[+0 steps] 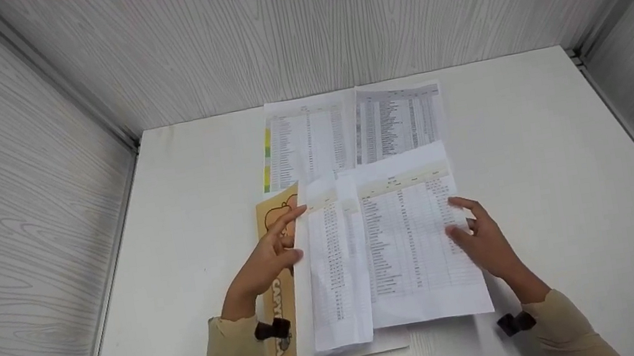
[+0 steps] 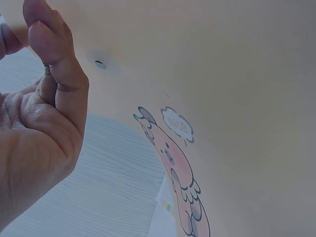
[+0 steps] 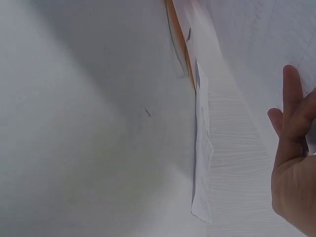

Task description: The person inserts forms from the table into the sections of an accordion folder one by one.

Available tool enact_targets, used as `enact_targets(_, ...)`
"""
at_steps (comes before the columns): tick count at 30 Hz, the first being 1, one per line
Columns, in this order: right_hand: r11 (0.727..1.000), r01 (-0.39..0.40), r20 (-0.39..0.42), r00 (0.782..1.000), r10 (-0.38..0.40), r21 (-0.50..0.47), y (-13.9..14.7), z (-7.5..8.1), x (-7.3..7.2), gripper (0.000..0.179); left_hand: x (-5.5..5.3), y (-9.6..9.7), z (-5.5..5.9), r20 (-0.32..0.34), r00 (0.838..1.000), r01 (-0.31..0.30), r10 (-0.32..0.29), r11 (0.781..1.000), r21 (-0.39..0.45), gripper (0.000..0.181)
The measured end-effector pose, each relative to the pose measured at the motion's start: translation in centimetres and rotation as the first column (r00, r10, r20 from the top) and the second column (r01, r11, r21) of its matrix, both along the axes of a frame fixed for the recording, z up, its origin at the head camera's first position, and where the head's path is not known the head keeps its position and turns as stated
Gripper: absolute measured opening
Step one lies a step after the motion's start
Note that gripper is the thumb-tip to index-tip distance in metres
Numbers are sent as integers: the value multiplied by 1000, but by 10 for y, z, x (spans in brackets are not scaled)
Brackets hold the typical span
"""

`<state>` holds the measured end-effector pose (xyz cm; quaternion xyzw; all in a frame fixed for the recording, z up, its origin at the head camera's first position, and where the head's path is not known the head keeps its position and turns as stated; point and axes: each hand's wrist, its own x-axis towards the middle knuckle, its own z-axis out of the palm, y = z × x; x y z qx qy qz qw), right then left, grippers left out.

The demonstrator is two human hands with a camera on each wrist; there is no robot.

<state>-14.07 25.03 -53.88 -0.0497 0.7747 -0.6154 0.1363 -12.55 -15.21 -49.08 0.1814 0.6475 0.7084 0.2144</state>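
Observation:
Printed sheets [image 1: 411,239] with table columns are held up over a tan folder [image 1: 269,223] bearing cartoon animals and lettering. My left hand [image 1: 261,268] pinches the sheets' left edge, thumb and forefinger at the paper, beside the folder's cover. At the opposite edge my right hand [image 1: 487,243] grips the paper between thumb and fingers. A narrower printed part [image 1: 335,276] overlaps on the left. The left wrist view shows the folder's cover [image 2: 237,98] with a pink cartoon animal next to the left hand [image 2: 49,98]. The right hand [image 3: 296,143] lies along a sheet's underside in the right wrist view.
Two more printed sheets lie flat farther back: one with yellow and green strips [image 1: 304,136], one greyer [image 1: 399,118]. Wood-grain panels [image 1: 269,28] enclose the white table [image 1: 542,169] at the back and both sides.

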Motion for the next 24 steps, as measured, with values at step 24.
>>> enact_targets(24,998,-61,49,997,62,-35,-28,-13,6,58,-1,3,2,18,1000,-3,3,1000,-7,78)
